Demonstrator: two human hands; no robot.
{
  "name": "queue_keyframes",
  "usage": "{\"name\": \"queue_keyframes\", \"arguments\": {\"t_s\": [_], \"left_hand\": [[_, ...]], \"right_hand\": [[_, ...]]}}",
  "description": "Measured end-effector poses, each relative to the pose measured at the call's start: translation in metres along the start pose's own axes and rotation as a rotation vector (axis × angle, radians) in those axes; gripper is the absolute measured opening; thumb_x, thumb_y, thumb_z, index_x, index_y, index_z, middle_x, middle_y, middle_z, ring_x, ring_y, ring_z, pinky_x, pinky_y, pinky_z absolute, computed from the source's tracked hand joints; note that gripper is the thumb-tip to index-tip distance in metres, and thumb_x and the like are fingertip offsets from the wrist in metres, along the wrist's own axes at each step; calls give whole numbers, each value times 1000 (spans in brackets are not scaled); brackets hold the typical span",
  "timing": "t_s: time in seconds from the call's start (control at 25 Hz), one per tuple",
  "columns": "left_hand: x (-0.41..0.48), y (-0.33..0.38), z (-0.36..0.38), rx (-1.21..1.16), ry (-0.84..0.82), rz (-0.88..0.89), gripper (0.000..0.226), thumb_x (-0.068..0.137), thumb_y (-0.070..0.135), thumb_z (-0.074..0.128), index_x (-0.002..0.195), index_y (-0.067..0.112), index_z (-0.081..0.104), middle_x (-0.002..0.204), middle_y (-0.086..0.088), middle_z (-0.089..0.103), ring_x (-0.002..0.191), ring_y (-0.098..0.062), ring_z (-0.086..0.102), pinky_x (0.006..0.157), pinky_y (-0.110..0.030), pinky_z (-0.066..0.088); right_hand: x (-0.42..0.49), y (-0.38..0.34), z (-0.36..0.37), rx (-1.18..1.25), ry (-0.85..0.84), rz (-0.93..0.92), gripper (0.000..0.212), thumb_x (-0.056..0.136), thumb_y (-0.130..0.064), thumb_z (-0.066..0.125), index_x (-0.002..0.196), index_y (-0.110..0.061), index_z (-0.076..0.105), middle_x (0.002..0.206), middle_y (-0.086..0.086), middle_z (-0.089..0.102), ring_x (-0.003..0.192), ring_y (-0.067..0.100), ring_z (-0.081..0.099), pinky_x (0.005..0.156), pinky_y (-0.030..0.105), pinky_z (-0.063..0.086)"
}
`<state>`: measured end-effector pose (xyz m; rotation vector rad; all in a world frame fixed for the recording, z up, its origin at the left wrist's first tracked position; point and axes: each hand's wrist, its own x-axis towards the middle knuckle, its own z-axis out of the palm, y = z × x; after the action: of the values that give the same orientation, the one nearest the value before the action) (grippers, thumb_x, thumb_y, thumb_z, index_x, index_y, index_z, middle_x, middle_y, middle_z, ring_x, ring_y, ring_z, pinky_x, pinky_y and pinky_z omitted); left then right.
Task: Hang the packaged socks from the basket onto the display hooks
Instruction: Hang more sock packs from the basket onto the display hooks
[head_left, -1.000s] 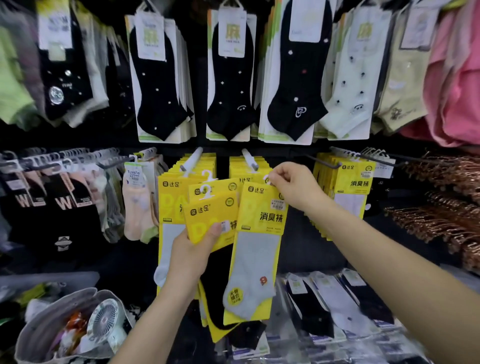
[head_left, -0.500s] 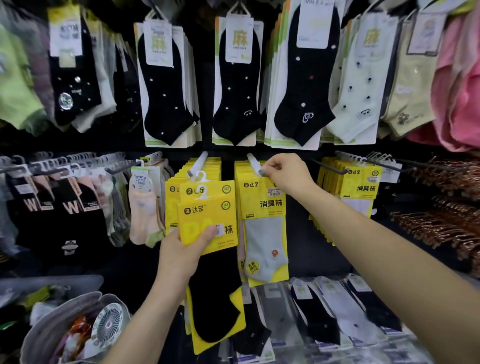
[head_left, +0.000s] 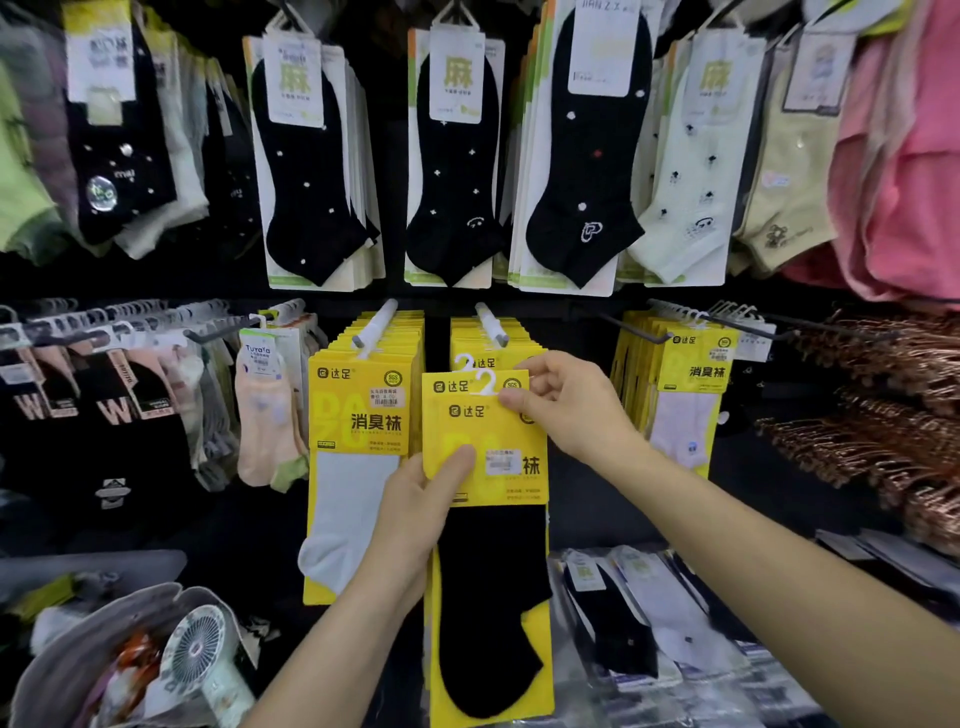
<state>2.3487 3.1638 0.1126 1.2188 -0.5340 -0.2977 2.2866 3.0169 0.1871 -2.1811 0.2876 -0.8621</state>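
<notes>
Right hand is back from the white display peg, grey-sock pack no longer in it, presumably hung. It now pinches the top corner of the yellow-carded black-sock packs. Left hand grips them lower down, just below the peg. Next pack looks ready to hang.

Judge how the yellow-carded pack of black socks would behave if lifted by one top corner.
Probably fairly stiff: the black sock pack hangs flat below the left hand, its card unbent. Likely light, since the right hand pinches only its top corner.
</notes>
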Motion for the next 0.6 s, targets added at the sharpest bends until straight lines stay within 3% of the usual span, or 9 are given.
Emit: {"name": "queue_keyframes", "arguments": {"t_s": [0.16, 0.36, 0.48, 0.6], "left_hand": [[0, -3, -2, -4, 9, 27, 11, 87, 12, 62, 90, 20, 68, 84, 4, 75, 77, -11, 71, 58, -17, 53], [6, -3, -3, 20, 74, 118, 12, 83, 14, 68, 93, 21, 68, 93, 1, 75, 84, -14, 71, 64, -20, 55], [6, -1, -8, 81, 172, 209, 8, 87, 26, 62, 94, 29, 66, 99, 8, 72, 96, -13, 67, 83, -34, 53], [3, 4, -25, 97, 275, 274, 8, 87, 32, 60, 92, 30, 65, 102, 4, 71, 99, -20, 66, 89, -48, 51]], "right_hand": [[0, 4, -7, 24, 6, 32, 19, 78, -34, 73, 85, -34, 56, 68, -14, 66, 69, -6, 62, 60, 12, 42], [4, 1, -9, 3, -37, -14, 16, 85, -23, 67, 73, -33, 63, 88, -3, 67, 85, 14, 61, 78, 32, 52], [13, 0, -13, 35, 7, 18, 18, 88, -19, 63, 72, -28, 63, 81, -2, 63, 75, 12, 55, 67, 23, 46], [26, 0, -22, 15, 94, 42, 18, 87, -19, 64, 71, -28, 63, 75, -7, 60, 71, 8, 52, 63, 20, 41]]}}
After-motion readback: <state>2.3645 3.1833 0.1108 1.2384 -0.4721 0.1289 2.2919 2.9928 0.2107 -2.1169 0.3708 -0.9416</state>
